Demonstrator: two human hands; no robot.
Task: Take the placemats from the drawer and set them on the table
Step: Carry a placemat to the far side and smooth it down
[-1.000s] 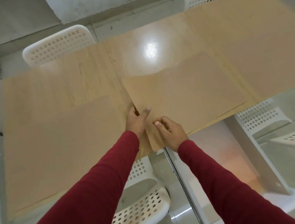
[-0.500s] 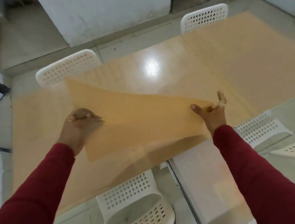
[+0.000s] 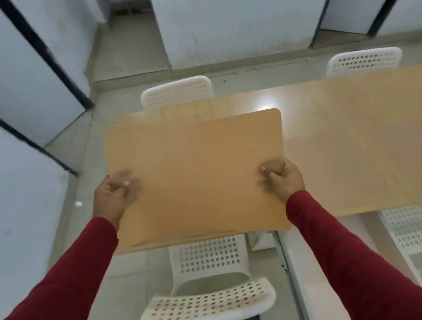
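the person holds a tan placemat point(image 3: 196, 179) flat out in front, above the near left end of the wooden table point(image 3: 355, 126). the left hand point(image 3: 111, 196) pinches its left edge, thumb on top, and the right hand point(image 3: 281, 178) pinches the right edge the same way. a white perforated chair point(image 3: 208, 287) sits tucked below, with two more white chairs point(image 3: 177, 91) at the far side.

Tan placemat point(image 3: 196, 179) pinched at side edges by left hand point(image 3: 111, 199), right hand point(image 3: 283, 179), above wooden table point(image 3: 355, 126)
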